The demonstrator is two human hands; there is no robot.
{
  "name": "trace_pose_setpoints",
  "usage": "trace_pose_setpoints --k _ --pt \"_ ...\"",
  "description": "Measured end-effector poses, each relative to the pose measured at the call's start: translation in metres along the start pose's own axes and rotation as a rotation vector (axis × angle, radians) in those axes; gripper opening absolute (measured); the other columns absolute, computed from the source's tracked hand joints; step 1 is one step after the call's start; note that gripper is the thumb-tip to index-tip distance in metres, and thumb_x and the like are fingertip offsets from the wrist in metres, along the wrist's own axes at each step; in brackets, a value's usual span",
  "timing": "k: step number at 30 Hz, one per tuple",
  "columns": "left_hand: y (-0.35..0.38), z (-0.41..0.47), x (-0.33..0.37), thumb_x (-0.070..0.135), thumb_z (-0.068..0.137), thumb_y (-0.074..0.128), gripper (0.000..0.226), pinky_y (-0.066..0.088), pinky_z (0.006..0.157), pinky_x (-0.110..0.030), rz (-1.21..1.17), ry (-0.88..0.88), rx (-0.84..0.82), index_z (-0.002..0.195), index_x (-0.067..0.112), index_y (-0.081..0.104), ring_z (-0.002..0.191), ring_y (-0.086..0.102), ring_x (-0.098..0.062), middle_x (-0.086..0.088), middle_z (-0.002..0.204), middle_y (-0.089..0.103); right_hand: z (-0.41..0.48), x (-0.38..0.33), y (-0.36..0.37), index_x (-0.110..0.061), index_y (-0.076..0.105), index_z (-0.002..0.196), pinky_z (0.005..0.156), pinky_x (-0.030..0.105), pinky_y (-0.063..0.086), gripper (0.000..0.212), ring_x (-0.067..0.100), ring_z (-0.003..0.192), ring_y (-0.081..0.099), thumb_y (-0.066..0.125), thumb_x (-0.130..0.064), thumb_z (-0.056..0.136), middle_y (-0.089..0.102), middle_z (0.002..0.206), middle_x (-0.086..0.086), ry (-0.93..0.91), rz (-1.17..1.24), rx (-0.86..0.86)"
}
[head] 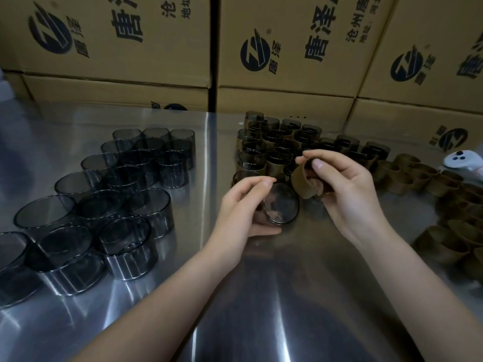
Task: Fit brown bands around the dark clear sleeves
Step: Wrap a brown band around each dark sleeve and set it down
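Note:
My left hand (243, 205) grips a dark clear sleeve (282, 205) on its side, its open end turned toward me, just above the steel table. Beside it, up and to the right, my right hand (342, 184) pinches a brown band (304, 182) between thumb and fingers. The band's lower edge sits close to the sleeve's upper rim; I cannot tell if they touch. Several bare dark sleeves (104, 199) stand grouped on the left. Behind my hands stand several sleeves with bands on them (277, 147). Loose brown bands (423, 176) lie in a heap at the right.
The shiny steel table (261, 296) reflects light. Stacked cardboard boxes (282, 56) wall off the back edge. A white controller-like device (462, 163) lies at the far right beside the loose bands.

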State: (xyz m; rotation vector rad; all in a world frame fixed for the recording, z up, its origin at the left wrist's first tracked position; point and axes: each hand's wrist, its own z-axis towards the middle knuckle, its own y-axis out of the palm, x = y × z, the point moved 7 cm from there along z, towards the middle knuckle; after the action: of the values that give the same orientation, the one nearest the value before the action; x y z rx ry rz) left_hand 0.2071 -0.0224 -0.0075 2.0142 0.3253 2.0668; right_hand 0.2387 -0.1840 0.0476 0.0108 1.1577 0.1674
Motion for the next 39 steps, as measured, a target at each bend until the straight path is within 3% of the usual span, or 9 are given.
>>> trace_pose_setpoints --k 4,8,14,18,21,27,33,39 --pt "-0.002 0.004 -0.005 0.047 0.098 0.047 0.041 0.059 0.065 -0.038 -0.076 -0.097 -0.011 0.116 0.017 0.068 0.096 0.072 -0.035 -0.016 0.115 0.071 -0.005 0.003 0.011 -0.026 0.074 0.102 0.078 0.027 0.056 0.027 0.019 0.101 0.068 0.055 -0.007 0.097 0.073 0.104 0.005 -0.042 -0.117 -0.039" --pt "-0.004 0.008 -0.009 0.053 0.097 0.044 0.045 0.060 0.070 -0.039 -0.099 -0.122 -0.008 0.115 0.019 0.069 0.101 0.072 -0.030 -0.012 0.114 0.072 -0.009 0.006 0.020 -0.025 0.074 0.103 0.083 0.024 0.054 0.027 0.013 0.103 0.067 0.057 -0.005 0.095 0.074 0.106 -0.001 -0.054 -0.152 -0.050" --pt "-0.006 0.012 -0.010 0.066 0.083 0.050 0.065 0.059 0.085 -0.037 -0.050 -0.100 -0.073 0.126 0.021 0.065 0.111 0.069 -0.023 -0.009 0.123 0.069 -0.011 0.007 0.029 -0.020 0.072 0.107 0.099 0.040 0.051 0.025 0.016 0.111 0.064 0.057 -0.004 0.096 0.071 0.111 0.004 -0.120 -0.265 -0.093" --pt "-0.002 0.011 -0.010 0.075 0.073 0.060 0.072 0.058 0.087 -0.034 -0.037 -0.081 -0.169 0.126 0.027 0.065 0.116 0.066 -0.019 -0.004 0.126 0.068 -0.013 0.005 0.034 -0.020 0.071 0.108 0.095 0.032 0.052 0.026 0.013 0.111 0.062 0.058 -0.003 0.095 0.068 0.110 0.002 -0.211 -0.356 -0.095" --pt "0.000 0.012 -0.012 0.062 0.069 0.073 0.072 0.056 0.094 -0.038 0.002 -0.050 -0.207 0.131 0.029 0.059 0.121 0.063 -0.017 0.000 0.132 0.062 -0.013 0.005 0.033 -0.017 0.071 0.109 0.091 0.024 0.050 0.025 0.010 0.108 0.062 0.058 -0.002 0.095 0.068 0.109 0.003 -0.250 -0.398 -0.079" --pt "-0.003 0.014 -0.012 0.033 0.074 0.076 0.053 0.058 0.089 -0.038 0.030 -0.016 -0.199 0.125 0.027 0.063 0.101 0.070 -0.015 -0.004 0.122 0.065 -0.013 0.006 0.032 -0.017 0.070 0.114 0.092 0.019 0.048 0.026 0.007 0.109 0.062 0.057 -0.005 0.096 0.067 0.110 -0.003 -0.248 -0.455 -0.109" --pt "-0.007 0.017 -0.011 0.018 0.078 0.069 0.051 0.056 0.093 -0.045 -0.104 -0.042 -0.196 0.129 0.019 0.061 0.115 0.066 -0.029 -0.013 0.127 0.066 -0.015 0.008 0.041 -0.040 0.052 0.133 0.101 0.017 0.042 0.048 0.002 0.124 0.051 0.063 -0.028 0.088 0.054 0.127 -0.014 -0.116 -0.518 -0.349" --pt "-0.009 0.017 -0.007 0.012 0.077 0.070 0.052 0.055 0.094 -0.050 -0.166 -0.026 -0.196 0.129 0.014 0.060 0.112 0.068 -0.030 -0.016 0.122 0.067 -0.015 0.005 0.042 -0.032 0.050 0.139 0.109 0.022 0.039 0.063 0.003 0.130 0.048 0.071 -0.008 0.084 0.054 0.136 -0.005 -0.079 -0.403 -0.450"
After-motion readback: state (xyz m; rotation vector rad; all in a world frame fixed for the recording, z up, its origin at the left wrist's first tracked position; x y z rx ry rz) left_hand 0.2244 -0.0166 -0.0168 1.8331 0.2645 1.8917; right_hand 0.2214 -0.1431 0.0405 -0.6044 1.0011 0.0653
